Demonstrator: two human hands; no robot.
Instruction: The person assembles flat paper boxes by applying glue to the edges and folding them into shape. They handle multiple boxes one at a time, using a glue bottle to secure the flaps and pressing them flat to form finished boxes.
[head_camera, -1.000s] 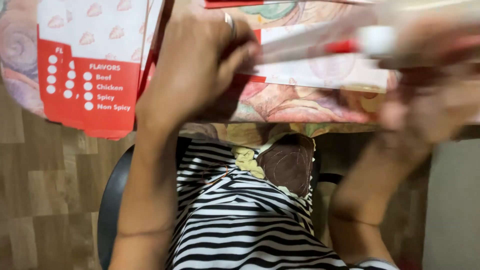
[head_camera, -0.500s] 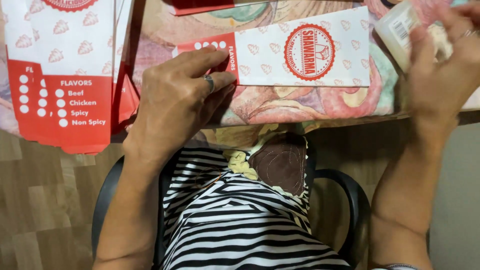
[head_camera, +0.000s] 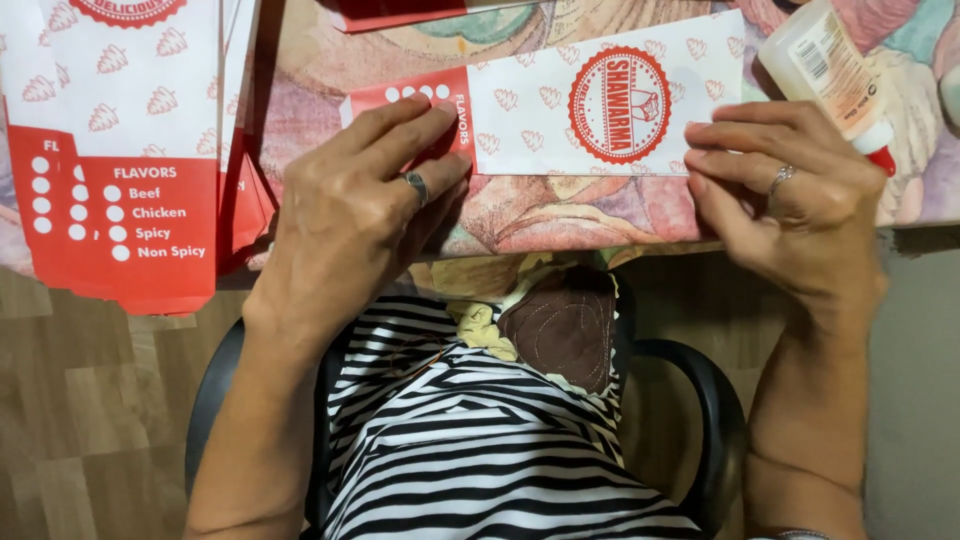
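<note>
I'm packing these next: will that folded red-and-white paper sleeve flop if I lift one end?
Probably: the paper sleeve looks thin and flat, so it would likely sag. Both hands, left and right, press it down, suggesting it slides easily.

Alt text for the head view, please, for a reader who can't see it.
Both hands press a flat red-and-white paper sleeve on a patterned table: the left hand on its red end, the right hand on its white end. A glue bottle lies by the right hand, a stack of similar sleeves lies at left, and a striped lap shows below.
</note>
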